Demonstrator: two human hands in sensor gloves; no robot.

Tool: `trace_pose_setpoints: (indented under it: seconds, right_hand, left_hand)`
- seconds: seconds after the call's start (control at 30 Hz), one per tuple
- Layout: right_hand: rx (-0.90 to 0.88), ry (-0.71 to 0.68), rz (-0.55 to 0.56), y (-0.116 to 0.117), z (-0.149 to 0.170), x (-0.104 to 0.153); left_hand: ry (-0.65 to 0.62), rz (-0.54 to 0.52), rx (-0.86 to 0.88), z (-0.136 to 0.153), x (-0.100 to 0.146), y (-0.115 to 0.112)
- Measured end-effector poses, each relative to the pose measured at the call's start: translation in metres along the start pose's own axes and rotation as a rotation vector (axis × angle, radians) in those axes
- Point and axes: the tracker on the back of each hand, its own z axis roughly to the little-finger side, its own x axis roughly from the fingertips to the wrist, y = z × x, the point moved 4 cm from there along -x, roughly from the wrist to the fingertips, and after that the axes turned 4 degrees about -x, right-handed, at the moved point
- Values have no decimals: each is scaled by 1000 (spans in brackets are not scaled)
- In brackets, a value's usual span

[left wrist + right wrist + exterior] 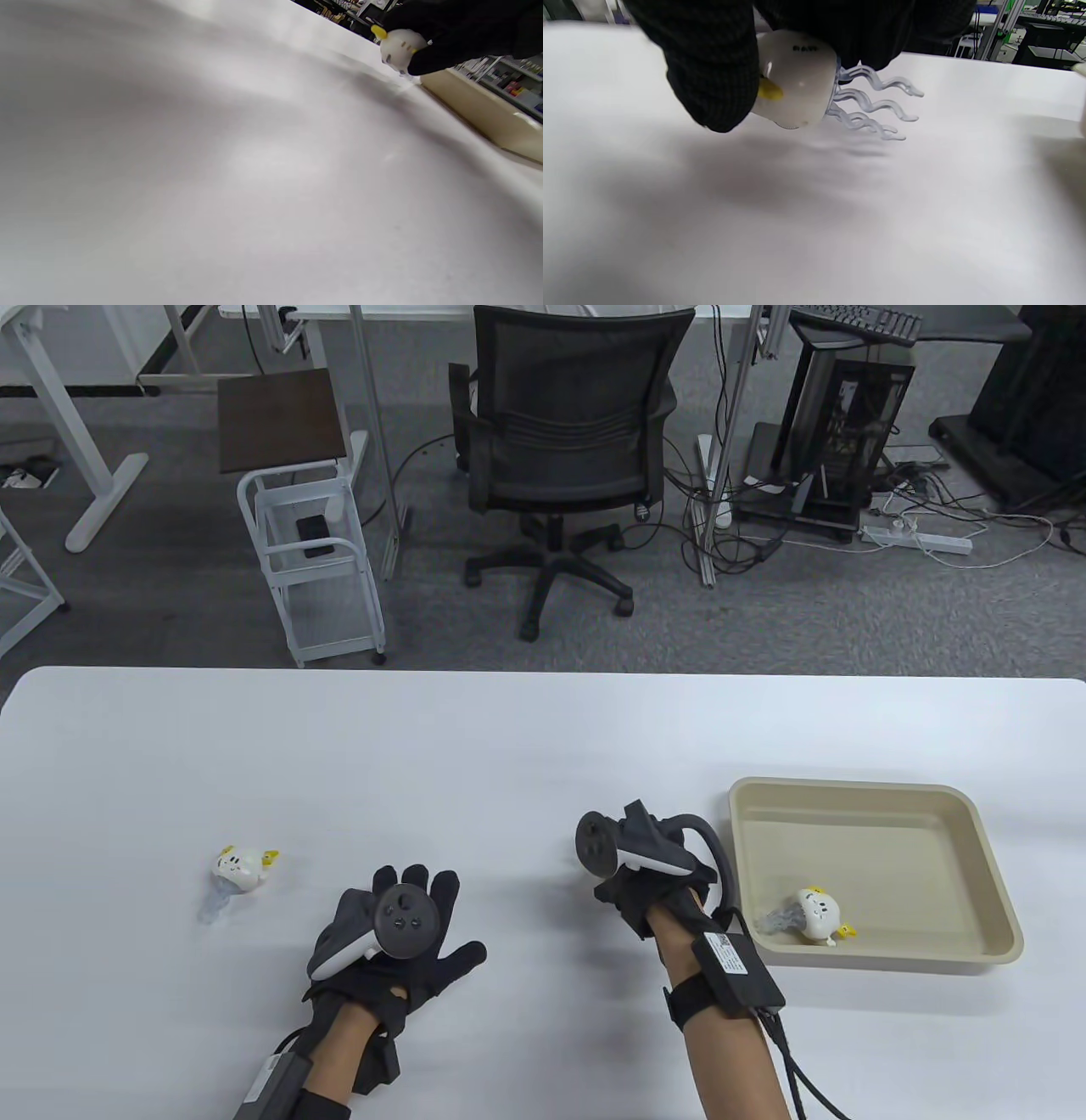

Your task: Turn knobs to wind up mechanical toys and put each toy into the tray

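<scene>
Beige tray (874, 793) at my right already holds one white toy (816, 914); I judge that one done. A second toy (240, 869) lies untouched on the table (543, 729), far left. My right hand (645, 874) clamps its grip round a third toy (797, 78), thumb and fingers (712, 80) curled on the body, clear tentacles free, just above the table near the tray. Whether it is wound I cannot tell. My left hand (394, 937) lies flat, fingers spread, holding nothing.
</scene>
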Motion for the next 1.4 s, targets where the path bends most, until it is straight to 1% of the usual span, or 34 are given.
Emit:
trace_pose_setpoints:
  seconds: [0.03, 0.1, 0.17, 0.2, 0.23, 0.27, 0.33, 0.43, 0.47, 0.53, 0.57, 0.6, 0.63, 0.7, 0.73, 0.8, 0.87, 0.97, 1.0, 1.1, 1.2, 1.3, 1.33, 1.37, 1.4]
  right_hand:
    - [-93, -27, 77, -12, -5, 11]
    - [-224, -53, 183, -26, -12, 32]
    - [-384, -73, 289, -34, -19, 56]
    - [-446, -80, 314, -33, -21, 68]
    - [-496, -83, 338, -31, -23, 76]
    - [-565, -77, 372, -27, -24, 87]
    - [-673, -57, 415, -15, -24, 100]
    - [-763, -27, 422, 3, -28, 109]
    - [-758, -5, 436, 7, -29, 111]
    - [-724, -38, 436, 10, -34, 114]
    - [-771, -84, 423, 10, -35, 114]
    - [-841, -105, 401, 12, -36, 114]
    - [-961, -125, 376, 14, -37, 113]
    - [-1083, -156, 352, 17, -39, 113]
    - [-1137, -175, 332, 20, -42, 113]
    - [-1192, -176, 311, 24, -44, 112]
    - [-1219, -196, 300, 29, -43, 111]
    - [-1355, -224, 258, 35, -40, 109]
    - [-1374, -221, 248, 36, -41, 108]
    - [-1342, -243, 247, 37, -41, 107]
    - [-1327, -237, 253, 34, -37, 106]
    - [-1167, -164, 368, 23, -23, 110]
    - [-1126, -123, 423, 20, -16, 112]
    - [-1112, -109, 435, 19, -13, 113]
    - [-1137, -105, 423, 21, -10, 112]
  left_hand:
    - [-30, -19, 65, -3, 0, 1]
    - [-97, -49, 170, -9, 1, 5]
    - [-213, -107, 366, -19, 2, 10]
    - [-279, -133, 481, -25, 3, 13]
    - [-322, -145, 556, -30, 4, 14]
    - [-389, -153, 674, -39, 4, 14]
    - [-485, -126, 794, -54, 5, 9]
    - [-560, -60, 870, -75, 6, -1]
    - [-549, -53, 879, -78, 7, -4]
    - [-528, -82, 891, -78, 7, -7]
    - [-514, -110, 911, -75, 7, -6]
    - [-506, -134, 920, -72, 7, -4]
    - [-496, -163, 923, -67, 6, -1]
    - [-470, -206, 922, -60, 6, 2]
    - [-432, -236, 898, -55, 5, 4]
    - [-389, -272, 797, -50, 5, 7]
    - [-357, -313, 740, -46, 6, 12]
    - [-308, -370, 730, -41, 5, 15]
    - [-302, -371, 739, -40, 5, 15]
    - [-255, -437, 746, -32, 8, 21]
    - [-264, -444, 756, -26, 11, 27]
    - [-287, -392, 882, -22, 9, 27]
    - [-303, -371, 908, -22, 8, 26]
    - [-307, -364, 909, -23, 8, 26]
    - [-312, -353, 896, -24, 7, 26]
